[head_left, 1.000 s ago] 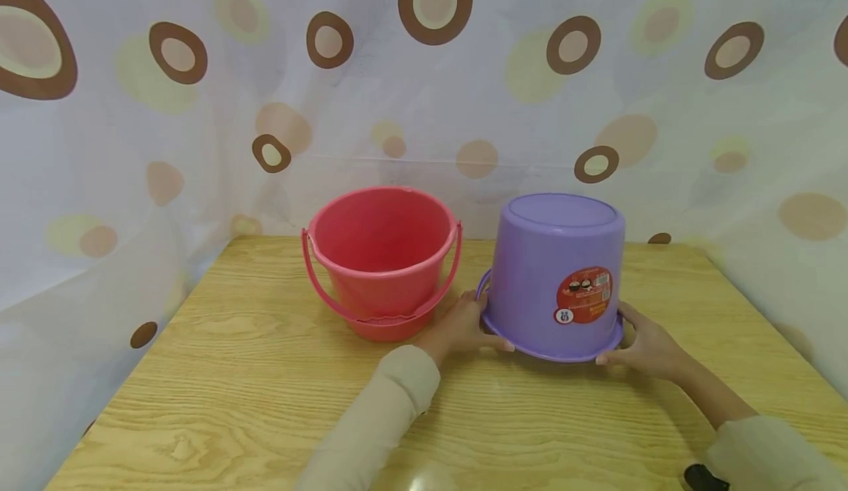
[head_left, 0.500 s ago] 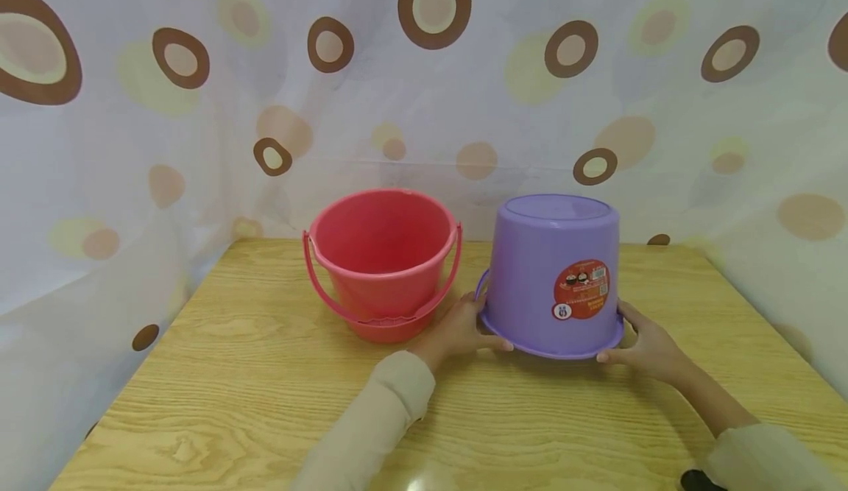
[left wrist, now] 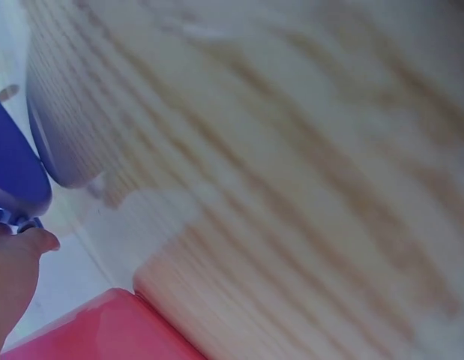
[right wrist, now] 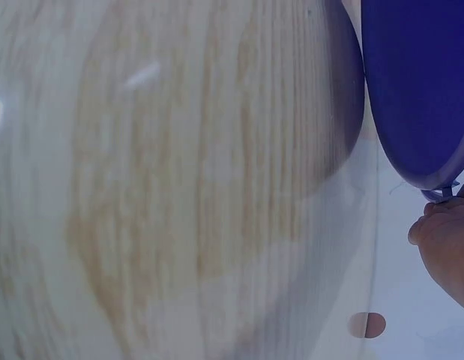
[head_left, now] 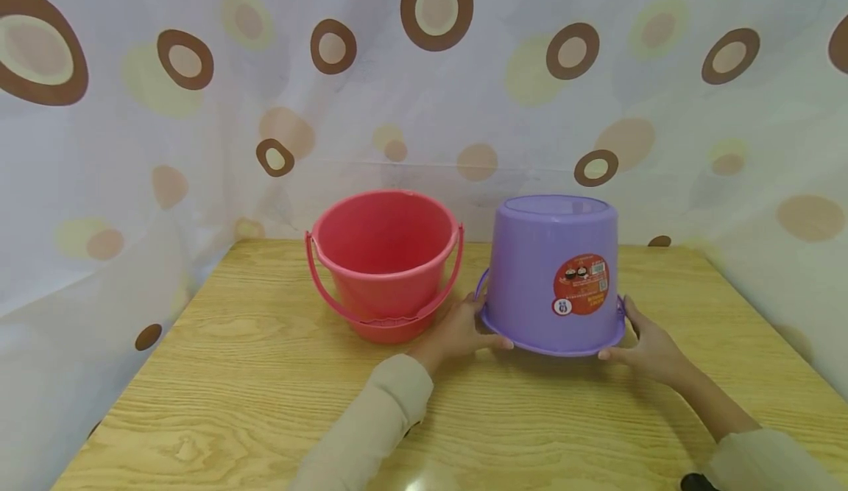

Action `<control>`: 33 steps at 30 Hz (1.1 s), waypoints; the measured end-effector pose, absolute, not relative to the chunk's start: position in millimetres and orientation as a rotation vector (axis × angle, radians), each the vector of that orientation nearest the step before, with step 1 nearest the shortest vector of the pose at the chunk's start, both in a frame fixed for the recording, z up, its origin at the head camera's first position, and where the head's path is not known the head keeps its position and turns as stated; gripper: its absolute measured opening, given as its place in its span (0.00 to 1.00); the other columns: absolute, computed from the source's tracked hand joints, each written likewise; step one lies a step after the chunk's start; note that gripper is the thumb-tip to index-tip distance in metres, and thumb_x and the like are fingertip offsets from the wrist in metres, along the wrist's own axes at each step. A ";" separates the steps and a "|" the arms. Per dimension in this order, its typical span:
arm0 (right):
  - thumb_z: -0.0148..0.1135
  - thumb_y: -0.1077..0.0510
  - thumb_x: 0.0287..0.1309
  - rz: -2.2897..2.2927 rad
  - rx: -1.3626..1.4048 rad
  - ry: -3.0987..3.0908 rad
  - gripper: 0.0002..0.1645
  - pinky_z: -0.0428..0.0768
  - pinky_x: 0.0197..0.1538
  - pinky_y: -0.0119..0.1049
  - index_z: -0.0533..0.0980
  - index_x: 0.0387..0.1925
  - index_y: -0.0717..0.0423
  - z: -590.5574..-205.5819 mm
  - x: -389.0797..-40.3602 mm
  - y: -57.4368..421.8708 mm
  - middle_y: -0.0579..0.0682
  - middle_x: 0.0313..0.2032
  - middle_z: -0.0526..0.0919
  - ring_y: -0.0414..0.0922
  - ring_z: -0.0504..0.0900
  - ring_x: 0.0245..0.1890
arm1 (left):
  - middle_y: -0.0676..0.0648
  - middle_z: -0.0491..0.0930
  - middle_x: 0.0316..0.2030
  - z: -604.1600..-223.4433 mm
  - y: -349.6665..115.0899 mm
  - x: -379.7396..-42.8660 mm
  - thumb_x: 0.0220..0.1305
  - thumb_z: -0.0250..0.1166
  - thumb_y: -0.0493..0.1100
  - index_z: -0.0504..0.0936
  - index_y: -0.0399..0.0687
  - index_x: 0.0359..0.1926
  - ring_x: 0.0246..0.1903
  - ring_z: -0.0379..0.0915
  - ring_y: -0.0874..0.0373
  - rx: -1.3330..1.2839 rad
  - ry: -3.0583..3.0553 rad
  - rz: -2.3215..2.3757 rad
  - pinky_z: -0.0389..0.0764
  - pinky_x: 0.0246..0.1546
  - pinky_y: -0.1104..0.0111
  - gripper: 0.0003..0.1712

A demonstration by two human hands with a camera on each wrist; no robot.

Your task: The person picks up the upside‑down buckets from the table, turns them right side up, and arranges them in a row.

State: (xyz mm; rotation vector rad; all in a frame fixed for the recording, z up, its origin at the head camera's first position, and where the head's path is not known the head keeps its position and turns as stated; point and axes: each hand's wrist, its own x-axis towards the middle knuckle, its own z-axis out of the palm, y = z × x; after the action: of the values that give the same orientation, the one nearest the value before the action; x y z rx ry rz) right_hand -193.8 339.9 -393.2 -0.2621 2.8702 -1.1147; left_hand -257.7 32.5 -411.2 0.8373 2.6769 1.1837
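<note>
A purple bucket [head_left: 530,277] is upside down on the right half of the table, its base upward and a round red label [head_left: 580,285] toward me. My left hand [head_left: 457,333] grips the rim at its left side, thumb along the front edge. On the opposite side my right hand [head_left: 652,347] holds the rim in the same way. Its near edge is raised, and both wrist views look partly under it; in the right wrist view the dark inside [right wrist: 423,82] shows. Left of it stands an upright red bucket [head_left: 387,292], handle hanging in front.
The wood-grain table [head_left: 218,403] reaches back to a white curtain [head_left: 371,130] with brown and yellow circles. A small black object [head_left: 695,482] shows by the right sleeve. The red bucket stands close beside my left forearm.
The purple bucket has tipped slightly away from me and shifted a little left; its near rim is higher and less of its base shows. Both hands keep their hold. The red bucket stays put.
</note>
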 end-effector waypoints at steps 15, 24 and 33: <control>0.64 0.45 0.53 -1.196 -0.305 2.897 0.63 0.46 0.69 0.31 0.32 0.68 0.72 -396.9 -191.1 340.7 0.74 0.68 0.37 0.73 0.44 0.66 | 0.42 0.67 0.64 -407.1 33.5 -255.1 0.42 0.75 0.55 0.60 0.42 0.68 0.62 0.64 0.55 0.744 2.593 1.381 0.67 0.63 0.63 0.54; 0.65 0.46 0.52 -1.198 -0.308 2.930 0.63 0.49 0.65 0.48 0.34 0.69 0.71 -390.9 -189.8 337.7 0.75 0.67 0.40 0.73 0.45 0.66 | 0.38 0.60 0.67 -403.3 34.2 -253.0 0.42 0.75 0.54 0.58 0.38 0.68 0.68 0.56 0.51 0.678 2.556 1.474 0.63 0.66 0.60 0.56; 0.65 0.53 0.53 -1.275 -0.370 2.939 0.58 0.46 0.51 0.02 0.37 0.69 0.68 -394.6 -189.2 339.8 0.75 0.67 0.43 0.71 0.45 0.66 | 0.38 0.57 0.68 -401.6 36.2 -252.6 0.42 0.74 0.58 0.59 0.39 0.68 0.70 0.50 0.50 0.648 2.573 1.457 0.59 0.67 0.59 0.56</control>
State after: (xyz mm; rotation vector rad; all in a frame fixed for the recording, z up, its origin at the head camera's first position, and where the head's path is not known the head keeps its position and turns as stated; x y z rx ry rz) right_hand -189.2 339.8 -394.6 -0.3699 2.9395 -1.2749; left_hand -252.6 36.2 -401.6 0.6482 2.5731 1.4569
